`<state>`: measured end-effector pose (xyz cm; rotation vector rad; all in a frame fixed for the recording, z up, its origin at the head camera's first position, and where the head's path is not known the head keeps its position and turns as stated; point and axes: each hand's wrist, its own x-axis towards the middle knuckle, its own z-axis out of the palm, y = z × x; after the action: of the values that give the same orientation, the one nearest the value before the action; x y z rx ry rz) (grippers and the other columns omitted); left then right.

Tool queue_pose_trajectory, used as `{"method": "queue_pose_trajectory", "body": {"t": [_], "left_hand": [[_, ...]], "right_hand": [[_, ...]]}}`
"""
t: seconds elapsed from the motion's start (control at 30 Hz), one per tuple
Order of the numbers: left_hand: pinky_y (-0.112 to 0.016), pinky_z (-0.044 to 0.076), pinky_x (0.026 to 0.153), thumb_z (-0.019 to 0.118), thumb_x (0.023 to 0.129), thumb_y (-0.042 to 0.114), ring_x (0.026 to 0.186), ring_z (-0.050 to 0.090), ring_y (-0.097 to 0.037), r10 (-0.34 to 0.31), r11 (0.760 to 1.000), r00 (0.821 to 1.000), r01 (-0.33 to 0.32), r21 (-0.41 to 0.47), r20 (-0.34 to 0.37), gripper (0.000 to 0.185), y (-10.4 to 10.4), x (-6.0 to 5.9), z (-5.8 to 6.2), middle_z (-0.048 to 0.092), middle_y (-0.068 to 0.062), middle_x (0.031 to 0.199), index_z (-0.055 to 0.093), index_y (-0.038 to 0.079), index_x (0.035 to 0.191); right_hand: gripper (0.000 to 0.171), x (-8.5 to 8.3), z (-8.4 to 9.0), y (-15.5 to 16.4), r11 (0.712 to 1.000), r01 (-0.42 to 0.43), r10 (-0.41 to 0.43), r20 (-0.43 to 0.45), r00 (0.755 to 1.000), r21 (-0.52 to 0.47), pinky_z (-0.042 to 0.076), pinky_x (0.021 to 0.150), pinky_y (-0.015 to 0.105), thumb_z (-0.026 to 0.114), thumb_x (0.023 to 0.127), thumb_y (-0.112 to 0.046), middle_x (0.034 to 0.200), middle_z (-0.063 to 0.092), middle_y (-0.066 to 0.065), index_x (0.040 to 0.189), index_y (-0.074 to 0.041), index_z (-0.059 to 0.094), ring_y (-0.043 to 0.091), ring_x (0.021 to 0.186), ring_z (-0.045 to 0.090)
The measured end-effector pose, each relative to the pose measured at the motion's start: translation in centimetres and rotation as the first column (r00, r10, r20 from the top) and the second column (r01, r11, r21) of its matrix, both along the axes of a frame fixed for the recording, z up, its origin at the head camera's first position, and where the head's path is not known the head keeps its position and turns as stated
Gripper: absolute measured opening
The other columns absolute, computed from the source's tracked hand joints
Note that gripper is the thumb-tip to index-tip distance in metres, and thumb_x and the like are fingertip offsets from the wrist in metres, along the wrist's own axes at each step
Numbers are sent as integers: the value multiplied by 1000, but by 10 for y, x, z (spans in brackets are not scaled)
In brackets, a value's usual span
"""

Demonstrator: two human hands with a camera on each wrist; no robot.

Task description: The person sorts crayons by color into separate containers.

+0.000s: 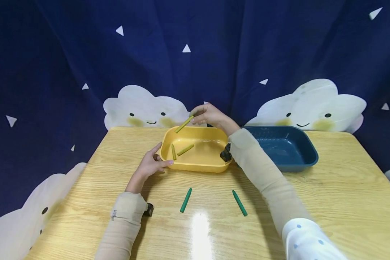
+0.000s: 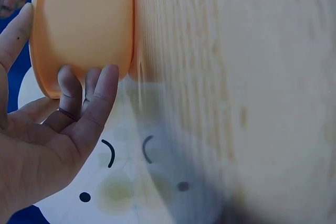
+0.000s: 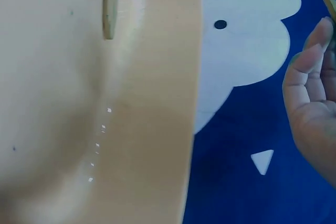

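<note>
**Navy curtain (image 1: pixel 214 57) backs desk (image 1: pixel 341 187) as yellow crayon (image 1: pixel 183 125) hangs from a pinch over yellow tray (image 1: pixel 195 167)**

Near the desk's back edge, a person's right hand (image 1: pixel 211 115) grasps the crayon between thumb and fingers, its lower tip slanting over the back of the tray. The left hand (image 1: pixel 148 165) has its fingers curled on the tray's left end. Two other yellow crayons (image 1: pixel 185 150) lie inside, near that end.

The fingertip hold looks light: should it slip, or the crayon clip the rim, it could fall behind the tray and over the back edge. A hard push from the left hand might skew the tray, and the black device (image 1: pixel 226 153) at the right wrist could knock its right end. Two green crayons (image 1: pixel 186 200), lying apart toward the front edge, might roll if a sleeve (image 1: pixel 263 173) brushed them.

Pale wood grain marks the desk, with glare (image 1: pixel 200 234) toward the front. A blue tray (image 1: pixel 289 168) sits to the right along the back edge, partly hidden by the right sleeve. Smiling white clouds (image 1: pixel 143 101) pattern the curtain.
</note>
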<state>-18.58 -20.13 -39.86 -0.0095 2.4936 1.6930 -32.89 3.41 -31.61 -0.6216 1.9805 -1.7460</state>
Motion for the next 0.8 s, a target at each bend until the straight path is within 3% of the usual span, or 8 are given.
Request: {"method": "queue_pose_trajectory", "body": {"t": [0.17,0.4,0.8], "left_hand": [[-43,54,62,73,77,10,53,51,-16,-8,1000,1000,8,6,-6,91,-1,0,0,46,-4,66,15,6,146],[-44,54,63,73,77,9,56,52,-19,-8,1000,1000,9,15,-15,90,0,0,-1,46,-5,66,15,7,146],[-45,53,62,74,76,9,55,51,-20,10,1000,1000,-10,10,-10,91,0,0,-1,46,-6,67,16,7,146]], "right_hand": [[21,-7,-11,-7,998,42,-42,-1,999,44,49,64,28,64,79,5,80,64,8,100,8,63,17,69,58],[15,-18,-31,-13,997,77,-78,106,991,6,51,64,29,66,80,1,72,65,8,94,8,65,16,63,59],[18,-19,-59,-20,999,-8,3,144,990,32,52,61,25,57,84,5,74,64,9,99,14,58,16,65,61]]}}
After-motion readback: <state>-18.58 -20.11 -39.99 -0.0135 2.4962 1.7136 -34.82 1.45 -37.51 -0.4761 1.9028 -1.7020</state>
